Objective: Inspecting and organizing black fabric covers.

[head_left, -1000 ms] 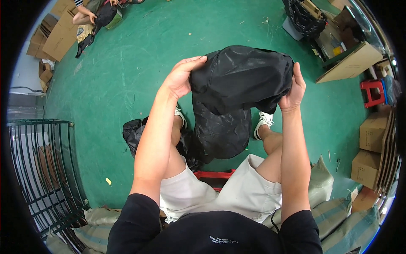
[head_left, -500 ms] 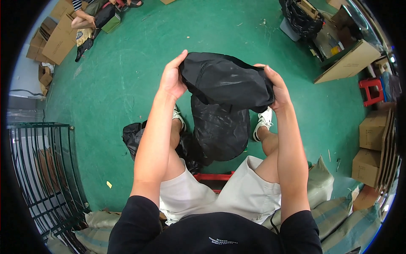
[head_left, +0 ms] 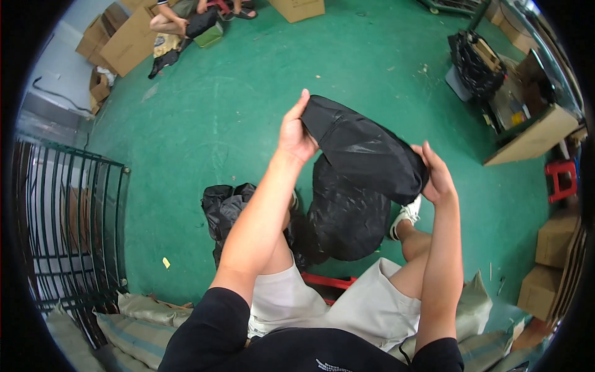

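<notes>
Stretched out in front of me between both hands is a black fabric piece [head_left: 369, 146] with a seam and pale creases; its exact kind is unclear. My left hand [head_left: 297, 135] grips its upper left end, thumb up. At the lower right end my right hand [head_left: 438, 175] holds the edge, with some fingers hidden behind the cloth. Directly below, between my legs, lies a larger rounded black fabric bundle [head_left: 347, 226], partly covered by the held piece. Crumpled black material [head_left: 224, 209] sits on the floor beside my left leg.
A green metal rack [head_left: 77, 217] stands at left. Woven sacks [head_left: 139, 335] lie around my seat. Cardboard boxes [head_left: 555, 248] and a red stool [head_left: 561, 181] are at right, with a black-lined bin [head_left: 462, 84] farther off. Another person [head_left: 176, 22] sits at far left.
The view has turned, so the surroundings sit differently. The held fabric now slants more, its right end lower; both hands keep hold of it.
</notes>
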`<state>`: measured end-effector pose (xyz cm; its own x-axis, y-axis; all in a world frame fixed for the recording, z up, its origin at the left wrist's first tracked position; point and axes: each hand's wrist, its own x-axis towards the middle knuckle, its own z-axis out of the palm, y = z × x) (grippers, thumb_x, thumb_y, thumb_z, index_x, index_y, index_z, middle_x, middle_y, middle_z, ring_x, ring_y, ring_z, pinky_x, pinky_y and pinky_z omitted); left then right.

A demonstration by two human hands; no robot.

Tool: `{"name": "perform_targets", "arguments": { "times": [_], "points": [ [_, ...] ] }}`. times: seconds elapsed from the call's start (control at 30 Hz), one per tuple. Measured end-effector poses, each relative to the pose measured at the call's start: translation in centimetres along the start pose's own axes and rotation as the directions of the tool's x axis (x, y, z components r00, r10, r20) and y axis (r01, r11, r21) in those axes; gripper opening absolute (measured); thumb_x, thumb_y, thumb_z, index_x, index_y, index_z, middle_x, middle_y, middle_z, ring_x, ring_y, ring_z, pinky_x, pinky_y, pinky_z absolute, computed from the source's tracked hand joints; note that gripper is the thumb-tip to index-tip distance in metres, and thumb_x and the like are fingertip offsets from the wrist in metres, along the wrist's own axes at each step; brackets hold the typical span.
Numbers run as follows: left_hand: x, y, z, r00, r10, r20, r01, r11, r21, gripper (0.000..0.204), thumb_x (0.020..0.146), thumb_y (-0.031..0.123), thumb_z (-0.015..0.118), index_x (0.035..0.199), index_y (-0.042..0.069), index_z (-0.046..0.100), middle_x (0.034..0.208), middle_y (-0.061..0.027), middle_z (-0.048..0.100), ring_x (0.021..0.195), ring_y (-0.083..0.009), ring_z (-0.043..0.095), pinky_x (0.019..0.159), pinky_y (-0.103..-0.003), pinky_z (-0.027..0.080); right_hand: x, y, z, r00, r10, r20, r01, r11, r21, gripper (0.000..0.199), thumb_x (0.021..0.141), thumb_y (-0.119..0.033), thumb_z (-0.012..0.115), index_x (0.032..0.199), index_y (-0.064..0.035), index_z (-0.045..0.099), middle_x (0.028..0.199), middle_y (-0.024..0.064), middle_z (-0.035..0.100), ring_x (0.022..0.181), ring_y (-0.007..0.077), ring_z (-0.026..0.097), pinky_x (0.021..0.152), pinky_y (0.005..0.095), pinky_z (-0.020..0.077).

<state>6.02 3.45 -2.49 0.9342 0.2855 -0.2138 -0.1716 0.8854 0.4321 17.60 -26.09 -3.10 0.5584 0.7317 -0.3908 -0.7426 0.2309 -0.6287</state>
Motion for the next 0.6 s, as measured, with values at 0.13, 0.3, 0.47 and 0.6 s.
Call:
{"name": "perform_targets", "arguments": {
  "times": [0.13, 0.3, 0.47, 0.6],
  "points": [
    [0.1, 0.2, 0.0, 0.999, 0.039, -0.021, -0.040, 0.998, -0.049, 0.039, 0.097, 0.039, 0.057, 0.095, 0.001, 0.066, 0.093, -0.0129, 0.071, 0.086, -0.0271, 0.069, 0.082, -0.039, 0.057, -1.3, -0.7, 0.3, 0.962, 0.036, 0.269, 0.061, 0.937, -0.344, 0.040, 0.096, -0.031, 0.061, 0.113, 0.0050, 0.060, 0.106, 0.0132, 0.069, 0.095, 0.0231, 0.068, 0.090, 0.0361, 0.0539],
    [-0.2, 0.0, 0.7, 0.992, -0.092, 0.088, 0.091, 0.996, 0.018, 0.039, 0.098, 0.038, 0.055, 0.099, 0.000, 0.066, 0.099, -0.0140, 0.071, 0.092, -0.0254, 0.070, 0.087, -0.039, 0.056, -0.3, -1.2, -2.6, 0.890, -0.333, 0.312, 0.335, 0.941, 0.050, 0.038, 0.103, -0.026, 0.045, 0.131, -0.0006, 0.049, 0.130, 0.0153, 0.058, 0.117, 0.0276, 0.059, 0.103, 0.0417, 0.0458],
    [-0.5, -1.2, 0.8, 0.964, -0.007, 0.265, -0.003, 0.999, 0.037, 0.039, 0.100, 0.030, 0.053, 0.125, 0.000, 0.057, 0.118, -0.0137, 0.066, 0.108, -0.0252, 0.064, 0.097, -0.040, 0.050, -0.1, -0.6, -4.9, 0.897, -0.405, 0.181, 0.402, 0.914, 0.051, 0.041, 0.105, -0.026, 0.040, 0.138, -0.0025, 0.045, 0.136, 0.0150, 0.054, 0.122, 0.0303, 0.055, 0.106, 0.0444, 0.0428],
    [-0.9, -1.5, 1.3, 0.912, 0.005, 0.409, -0.007, 1.000, 0.003, 0.037, 0.097, 0.013, 0.056, 0.133, 0.006, 0.053, 0.119, -0.0088, 0.065, 0.109, -0.0205, 0.063, 0.097, -0.037, 0.050, -1.2, -1.1, -2.6, 0.913, -0.323, 0.251, 0.273, 0.938, 0.213, 0.044, 0.106, -0.030, 0.033, 0.140, -0.0036, 0.044, 0.140, 0.0143, 0.052, 0.123, 0.0324, 0.054, 0.107, 0.0466, 0.0415]
  ]
}}
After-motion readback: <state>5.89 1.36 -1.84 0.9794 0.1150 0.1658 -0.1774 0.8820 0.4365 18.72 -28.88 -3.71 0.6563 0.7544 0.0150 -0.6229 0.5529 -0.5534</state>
